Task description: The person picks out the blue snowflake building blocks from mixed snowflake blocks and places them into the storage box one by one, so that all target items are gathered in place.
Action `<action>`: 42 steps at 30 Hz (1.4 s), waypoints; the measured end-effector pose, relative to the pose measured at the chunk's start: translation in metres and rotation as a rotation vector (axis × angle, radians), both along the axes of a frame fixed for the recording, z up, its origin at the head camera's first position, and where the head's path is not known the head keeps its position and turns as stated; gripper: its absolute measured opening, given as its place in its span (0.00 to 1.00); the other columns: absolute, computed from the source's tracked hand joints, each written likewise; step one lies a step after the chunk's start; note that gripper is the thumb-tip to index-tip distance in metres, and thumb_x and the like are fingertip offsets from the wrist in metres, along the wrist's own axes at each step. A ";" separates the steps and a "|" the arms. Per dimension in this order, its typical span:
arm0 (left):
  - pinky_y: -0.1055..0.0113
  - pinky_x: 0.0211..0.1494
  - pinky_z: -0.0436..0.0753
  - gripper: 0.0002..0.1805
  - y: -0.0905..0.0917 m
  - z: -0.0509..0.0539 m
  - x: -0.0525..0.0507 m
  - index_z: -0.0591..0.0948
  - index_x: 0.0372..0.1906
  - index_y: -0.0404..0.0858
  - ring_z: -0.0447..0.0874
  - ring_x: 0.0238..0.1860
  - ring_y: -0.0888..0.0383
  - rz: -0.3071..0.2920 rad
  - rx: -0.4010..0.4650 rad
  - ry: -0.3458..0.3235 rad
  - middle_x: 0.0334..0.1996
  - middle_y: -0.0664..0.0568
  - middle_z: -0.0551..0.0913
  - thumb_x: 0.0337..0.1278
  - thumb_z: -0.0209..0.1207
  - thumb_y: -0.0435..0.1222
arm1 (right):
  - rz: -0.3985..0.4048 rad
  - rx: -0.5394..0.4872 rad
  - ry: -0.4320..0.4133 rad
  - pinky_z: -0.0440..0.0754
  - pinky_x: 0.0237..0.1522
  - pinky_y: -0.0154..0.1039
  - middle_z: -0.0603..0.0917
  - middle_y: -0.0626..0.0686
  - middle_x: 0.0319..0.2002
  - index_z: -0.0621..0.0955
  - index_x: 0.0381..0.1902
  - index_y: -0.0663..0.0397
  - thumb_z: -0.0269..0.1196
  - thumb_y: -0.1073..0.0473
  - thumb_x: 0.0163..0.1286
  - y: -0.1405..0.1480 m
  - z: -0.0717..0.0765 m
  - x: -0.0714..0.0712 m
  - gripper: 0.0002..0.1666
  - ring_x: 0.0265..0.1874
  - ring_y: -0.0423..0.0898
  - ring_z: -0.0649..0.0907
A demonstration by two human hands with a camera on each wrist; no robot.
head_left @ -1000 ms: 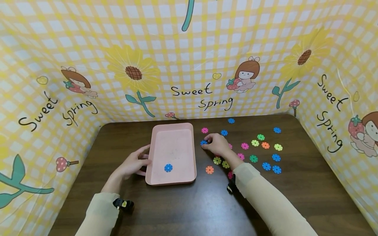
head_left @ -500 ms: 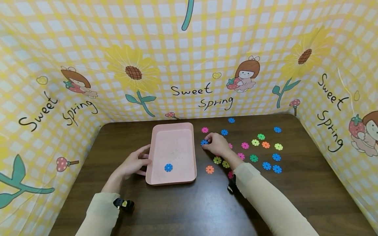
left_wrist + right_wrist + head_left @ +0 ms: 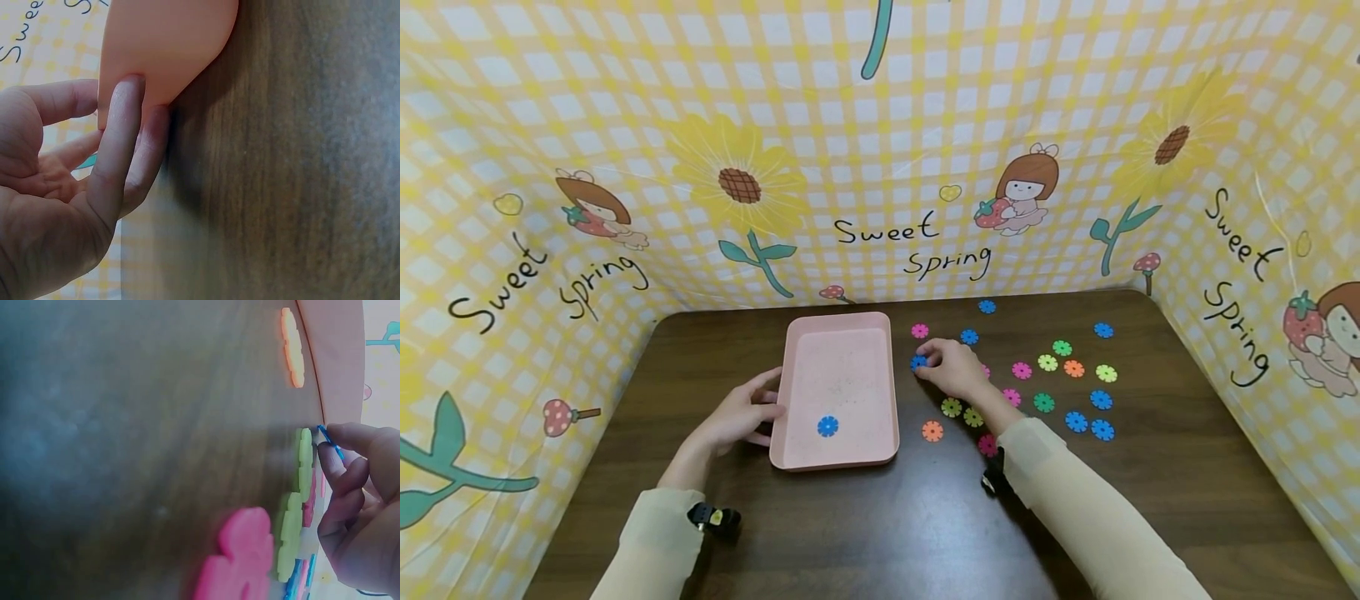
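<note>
In the head view, my right hand [image 3: 953,367] pinches a blue notched plastic disc [image 3: 919,362] between thumb and fingertips, just beyond the tray's right side. The right wrist view shows this blue disc [image 3: 330,441] tilted on edge between the fingertips. My left hand [image 3: 739,412] is at the left side of a shallow pink tray [image 3: 781,392]. In the left wrist view, its extended fingers [image 3: 125,112] touch the tray's outer wall [image 3: 175,44]. A second blue disc [image 3: 827,427] lies flat inside the tray.
Several more notched discs lie scattered right of the tray, including an orange disc [image 3: 932,431], a green disc [image 3: 1043,402] and a pink disc [image 3: 1021,371]. The dark wooden table [image 3: 865,533] is walled by a yellow checked cloth [image 3: 820,150].
Very little differs. My right forearm and wrist have shifted slightly right, showing more of the dark pink disc beside the cuff. The left hand and tray have stayed in place.
</note>
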State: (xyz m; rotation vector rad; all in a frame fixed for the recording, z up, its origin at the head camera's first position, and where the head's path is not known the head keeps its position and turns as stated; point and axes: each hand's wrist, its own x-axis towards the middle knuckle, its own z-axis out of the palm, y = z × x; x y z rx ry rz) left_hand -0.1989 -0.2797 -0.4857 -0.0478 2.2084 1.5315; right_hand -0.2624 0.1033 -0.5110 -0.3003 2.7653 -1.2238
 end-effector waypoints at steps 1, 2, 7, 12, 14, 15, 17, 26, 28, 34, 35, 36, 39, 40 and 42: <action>0.47 0.40 0.90 0.41 0.000 0.000 0.000 0.54 0.84 0.44 0.84 0.50 0.44 -0.001 0.000 0.001 0.63 0.30 0.71 0.72 0.58 0.32 | 0.002 -0.023 -0.007 0.84 0.37 0.44 0.87 0.47 0.35 0.87 0.53 0.51 0.74 0.54 0.68 0.001 0.000 0.000 0.18 0.34 0.45 0.84; 0.47 0.40 0.90 0.41 0.000 0.000 0.000 0.54 0.84 0.44 0.84 0.50 0.44 -0.001 0.001 0.000 0.63 0.30 0.71 0.72 0.58 0.32 | 0.003 -0.048 -0.015 0.83 0.36 0.43 0.87 0.47 0.35 0.87 0.53 0.52 0.74 0.54 0.68 0.001 -0.001 0.001 0.18 0.33 0.45 0.84; 0.47 0.40 0.90 0.41 0.000 0.000 -0.001 0.54 0.84 0.44 0.84 0.50 0.44 0.000 -0.001 -0.002 0.63 0.30 0.71 0.72 0.59 0.32 | -0.004 -0.140 -0.049 0.80 0.29 0.39 0.87 0.49 0.34 0.87 0.53 0.55 0.73 0.55 0.68 0.003 -0.001 0.003 0.18 0.29 0.45 0.82; 0.47 0.40 0.90 0.41 -0.001 -0.002 -0.002 0.54 0.84 0.44 0.84 0.50 0.45 0.004 -0.001 -0.005 0.64 0.30 0.71 0.72 0.59 0.32 | -0.005 -0.199 -0.042 0.81 0.33 0.38 0.88 0.50 0.36 0.87 0.54 0.56 0.73 0.56 0.68 0.003 0.004 0.006 0.18 0.33 0.45 0.84; 0.47 0.40 0.90 0.42 -0.001 -0.002 -0.001 0.54 0.84 0.44 0.84 0.51 0.45 0.004 0.000 -0.005 0.64 0.30 0.71 0.72 0.59 0.32 | 0.006 -0.232 -0.035 0.81 0.34 0.38 0.89 0.50 0.38 0.87 0.55 0.56 0.73 0.56 0.69 0.002 0.008 0.008 0.19 0.36 0.45 0.85; 0.47 0.40 0.90 0.42 -0.001 -0.002 -0.001 0.54 0.84 0.44 0.84 0.51 0.45 0.003 -0.001 -0.004 0.64 0.30 0.71 0.72 0.59 0.32 | 0.014 -0.251 -0.033 0.82 0.35 0.39 0.89 0.51 0.38 0.87 0.55 0.57 0.73 0.56 0.69 0.001 0.009 0.009 0.19 0.37 0.46 0.85; 0.47 0.40 0.90 0.41 0.000 -0.002 -0.001 0.54 0.84 0.44 0.84 0.51 0.44 0.002 -0.003 -0.002 0.64 0.30 0.71 0.72 0.59 0.32 | 0.023 -0.289 -0.036 0.83 0.37 0.40 0.89 0.51 0.40 0.87 0.55 0.57 0.73 0.56 0.69 -0.001 0.014 0.012 0.20 0.40 0.47 0.86; 0.48 0.40 0.90 0.41 0.005 0.001 -0.002 0.54 0.84 0.44 0.85 0.51 0.44 -0.011 -0.010 0.001 0.63 0.30 0.72 0.73 0.58 0.32 | 0.073 -0.398 -0.070 0.78 0.31 0.37 0.89 0.52 0.41 0.87 0.56 0.58 0.72 0.55 0.69 -0.020 0.028 0.020 0.20 0.37 0.47 0.83; 0.48 0.40 0.90 0.41 0.007 0.002 -0.002 0.54 0.84 0.44 0.85 0.50 0.44 -0.013 -0.013 0.004 0.63 0.30 0.72 0.73 0.58 0.32 | 0.096 -0.407 -0.072 0.75 0.28 0.36 0.89 0.52 0.40 0.87 0.56 0.58 0.72 0.55 0.69 -0.026 0.029 0.022 0.21 0.34 0.47 0.81; 0.48 0.40 0.90 0.41 0.011 0.001 -0.005 0.55 0.84 0.44 0.85 0.50 0.44 -0.015 -0.021 0.007 0.64 0.30 0.72 0.73 0.59 0.33 | 0.167 -0.383 -0.035 0.78 0.31 0.36 0.87 0.51 0.39 0.87 0.56 0.58 0.72 0.56 0.69 -0.049 0.033 0.025 0.20 0.37 0.46 0.82; 0.48 0.40 0.90 0.41 0.012 0.001 -0.005 0.55 0.84 0.44 0.85 0.50 0.44 -0.017 -0.020 0.008 0.64 0.30 0.72 0.73 0.59 0.33 | 0.177 -0.376 -0.030 0.80 0.33 0.37 0.88 0.50 0.39 0.87 0.56 0.58 0.72 0.56 0.69 -0.054 0.033 0.026 0.20 0.38 0.46 0.83; 0.48 0.39 0.90 0.41 0.012 0.000 -0.006 0.55 0.84 0.44 0.85 0.50 0.43 -0.016 -0.019 0.009 0.64 0.30 0.72 0.73 0.59 0.33 | 0.184 -0.362 -0.025 0.81 0.35 0.37 0.88 0.49 0.39 0.87 0.55 0.57 0.73 0.56 0.69 -0.058 0.034 0.026 0.20 0.40 0.46 0.83; 0.48 0.39 0.90 0.41 0.014 0.000 -0.007 0.55 0.84 0.44 0.85 0.50 0.43 -0.016 -0.019 0.011 0.64 0.30 0.72 0.72 0.59 0.33 | 0.209 -0.349 -0.029 0.82 0.40 0.38 0.88 0.48 0.39 0.87 0.56 0.58 0.73 0.56 0.68 -0.071 0.033 0.027 0.21 0.41 0.45 0.84; 0.48 0.39 0.90 0.41 0.015 -0.001 -0.007 0.55 0.84 0.44 0.85 0.50 0.43 -0.014 -0.019 0.012 0.64 0.30 0.72 0.72 0.59 0.33 | 0.213 -0.351 -0.036 0.82 0.41 0.38 0.88 0.48 0.38 0.87 0.56 0.58 0.73 0.56 0.68 -0.076 0.033 0.027 0.21 0.41 0.44 0.84; 0.48 0.39 0.90 0.41 0.016 0.000 -0.007 0.56 0.84 0.45 0.85 0.50 0.44 -0.012 -0.021 0.013 0.64 0.30 0.72 0.72 0.59 0.33 | 0.221 -0.354 -0.050 0.82 0.42 0.37 0.88 0.48 0.38 0.87 0.56 0.60 0.73 0.57 0.68 -0.083 0.031 0.028 0.21 0.41 0.43 0.84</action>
